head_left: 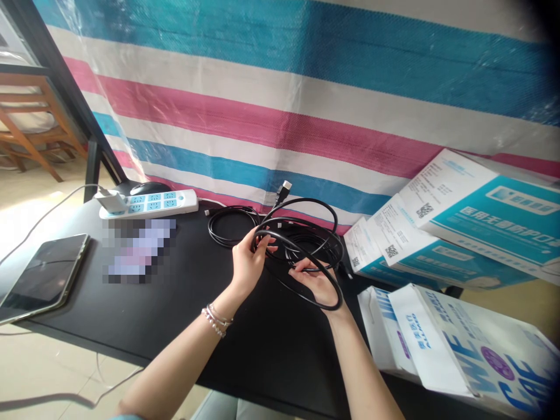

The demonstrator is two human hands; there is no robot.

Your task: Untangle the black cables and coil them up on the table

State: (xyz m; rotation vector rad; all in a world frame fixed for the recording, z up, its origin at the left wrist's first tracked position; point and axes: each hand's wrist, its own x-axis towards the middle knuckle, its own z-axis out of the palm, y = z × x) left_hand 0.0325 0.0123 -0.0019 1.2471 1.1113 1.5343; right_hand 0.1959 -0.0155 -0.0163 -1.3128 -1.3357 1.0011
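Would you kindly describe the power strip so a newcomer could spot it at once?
Start at the black table and go to its far left edge, under the striped tarp. The power strip lies there beside a black mouse: the only white bar, with blue sockets.

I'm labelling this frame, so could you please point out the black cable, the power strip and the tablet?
black cable (pixel 306 256), head view, coiled loops
power strip (pixel 153 203), head view, socket face
tablet (pixel 44 277), head view, dark screen
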